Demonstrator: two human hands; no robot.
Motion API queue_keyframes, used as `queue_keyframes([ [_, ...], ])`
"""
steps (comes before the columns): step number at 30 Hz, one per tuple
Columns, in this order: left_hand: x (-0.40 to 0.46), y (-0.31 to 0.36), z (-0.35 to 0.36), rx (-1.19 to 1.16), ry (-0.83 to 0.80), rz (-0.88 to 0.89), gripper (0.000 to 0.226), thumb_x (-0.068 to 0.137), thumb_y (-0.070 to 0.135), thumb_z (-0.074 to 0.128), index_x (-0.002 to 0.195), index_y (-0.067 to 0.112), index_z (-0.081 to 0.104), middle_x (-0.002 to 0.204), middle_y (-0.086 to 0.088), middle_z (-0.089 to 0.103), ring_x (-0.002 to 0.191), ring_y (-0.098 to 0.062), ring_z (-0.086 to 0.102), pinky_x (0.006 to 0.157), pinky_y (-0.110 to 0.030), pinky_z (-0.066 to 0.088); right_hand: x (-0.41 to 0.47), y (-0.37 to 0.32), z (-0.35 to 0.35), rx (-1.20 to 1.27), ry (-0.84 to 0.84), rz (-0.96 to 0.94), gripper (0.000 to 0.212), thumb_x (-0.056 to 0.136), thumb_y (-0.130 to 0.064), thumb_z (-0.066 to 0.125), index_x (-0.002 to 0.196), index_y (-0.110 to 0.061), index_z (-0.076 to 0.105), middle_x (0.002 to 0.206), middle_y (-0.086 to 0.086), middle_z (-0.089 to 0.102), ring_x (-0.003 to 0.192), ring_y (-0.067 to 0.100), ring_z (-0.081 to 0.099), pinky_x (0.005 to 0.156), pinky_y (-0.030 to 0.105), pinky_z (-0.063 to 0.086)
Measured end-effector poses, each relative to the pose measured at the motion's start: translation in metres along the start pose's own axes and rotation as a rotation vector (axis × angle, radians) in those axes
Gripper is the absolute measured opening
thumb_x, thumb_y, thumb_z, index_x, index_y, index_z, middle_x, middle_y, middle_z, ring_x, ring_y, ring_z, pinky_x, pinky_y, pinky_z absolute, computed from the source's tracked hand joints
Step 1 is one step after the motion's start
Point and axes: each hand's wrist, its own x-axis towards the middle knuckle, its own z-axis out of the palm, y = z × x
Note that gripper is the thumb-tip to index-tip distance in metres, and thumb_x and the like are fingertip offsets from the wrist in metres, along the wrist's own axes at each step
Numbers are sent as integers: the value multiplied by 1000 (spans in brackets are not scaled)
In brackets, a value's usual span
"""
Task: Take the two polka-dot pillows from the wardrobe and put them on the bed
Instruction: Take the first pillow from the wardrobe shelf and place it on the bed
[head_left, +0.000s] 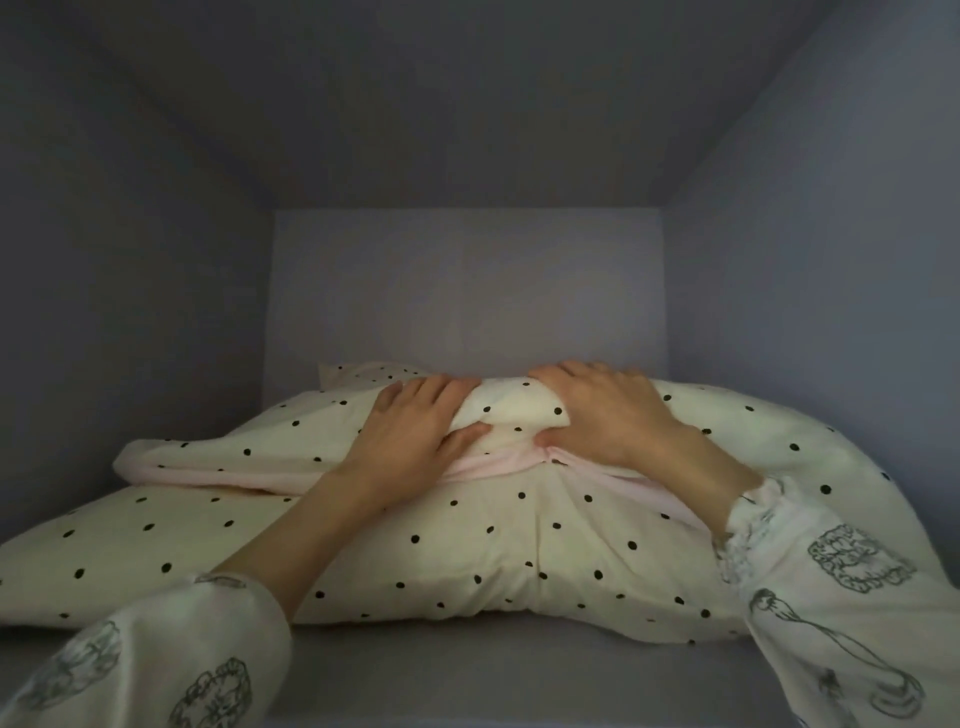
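Two cream pillows with black polka dots lie stacked on a wardrobe shelf. The lower pillow (467, 551) is spread across the shelf from left to right. The upper pillow (291, 441) rests on it, with a pale pink edge showing between them. My left hand (415, 436) and my right hand (608, 415) both clutch a bunched fold of the upper pillow at its middle, fingers over the top and thumbs pressed in at the front. Both arms wear white sleeves with grey prints. The bed is not in view.
I am looking into a dim grey wardrobe compartment: back wall (467, 291), side walls left (130, 312) and right (810, 291), ceiling above. A bare strip of shelf floor (467, 675) runs in front of the pillows.
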Motion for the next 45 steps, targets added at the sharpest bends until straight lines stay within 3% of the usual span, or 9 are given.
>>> queue_keyframes([
  [8,6,-15,-10,132,-114,115,77,77,67,50,142,31,27,140,5,42,127,-19,41,106,-41,30,-23,-2,30,-406,425,-191,63,77,-52,61,128,-16,54,119,4,63,104,22,62,91,45,47],
  [14,18,-10,-12,109,14,51,57,85,49,53,135,23,43,128,-1,56,111,-25,56,87,-39,45,-12,-1,23,-316,207,-93,93,71,-68,56,146,-23,24,140,5,44,124,27,44,98,48,35],
  [17,14,-6,-9,282,84,160,60,83,55,44,127,14,52,113,-7,64,93,-28,64,76,-39,51,-4,-3,26,-352,152,-81,82,79,-51,58,145,-29,13,139,3,38,119,29,42,91,46,37],
  [21,0,-11,1,335,5,199,79,77,69,48,136,16,42,118,-8,60,98,-28,60,86,-42,49,-3,-10,32,-412,265,-78,56,72,-13,64,123,-28,48,107,0,60,86,27,58,70,40,48],
  [26,12,1,-6,376,-132,58,72,77,33,65,138,21,29,122,-8,46,107,-28,48,90,-40,43,-5,-16,31,-411,379,-103,50,66,-3,43,105,-29,59,91,-4,63,76,23,60,63,37,47],
  [29,11,16,-25,453,-72,62,73,58,14,77,125,18,48,107,-10,55,91,-29,56,76,-39,50,-13,-15,18,-402,461,-104,50,68,-3,32,99,-27,62,88,-2,63,74,25,59,61,36,47],
  [33,1,24,-55,476,84,88,64,48,7,82,108,13,61,84,-13,60,70,-31,58,59,-37,52,-26,-23,-10,-405,582,-125,36,68,-5,50,95,-25,63,83,1,63,70,27,59,59,36,47],
  [41,-32,50,-150,488,229,157,55,58,1,72,110,13,57,85,-13,58,72,-30,56,60,-39,49,-81,-67,-90,-364,727,-94,31,76,-5,46,95,-19,66,85,6,65,70,29,59,60,36,47],
  [45,-73,67,-192,474,343,282,46,64,2,63,108,13,55,84,-13,60,71,-30,57,64,-37,47,-133,-90,-114,-325,807,-90,32,67,-5,65,97,-16,66,93,9,67,78,32,62,65,38,47],
])
